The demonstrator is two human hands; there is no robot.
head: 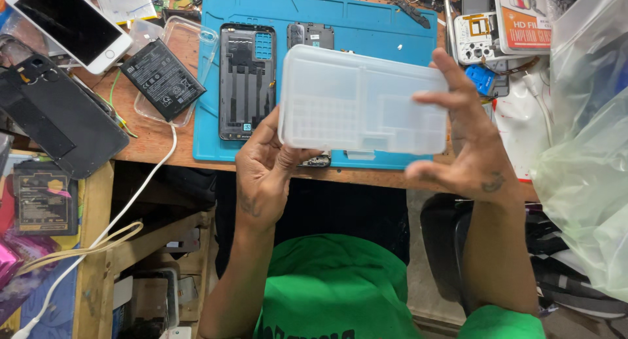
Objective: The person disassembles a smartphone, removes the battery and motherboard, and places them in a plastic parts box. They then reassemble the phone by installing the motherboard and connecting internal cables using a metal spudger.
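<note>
Thin frosted-white translucent plastic compartment box (364,100), held above the blue mat (366,18) on the surface, looks light, fairly stiff, slick; left hand (265,169) pinches its lower-left corner, right hand (468,139) spreads along its right end

Bright, even light falls from above; shadows are soft, the white phone (69,21) shows mild glare, and edges bend slightly.

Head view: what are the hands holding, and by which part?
Both hands hold a translucent white plastic compartment box above the blue mat: the left hand grips its lower left corner, and the right hand grips its right end.
</note>
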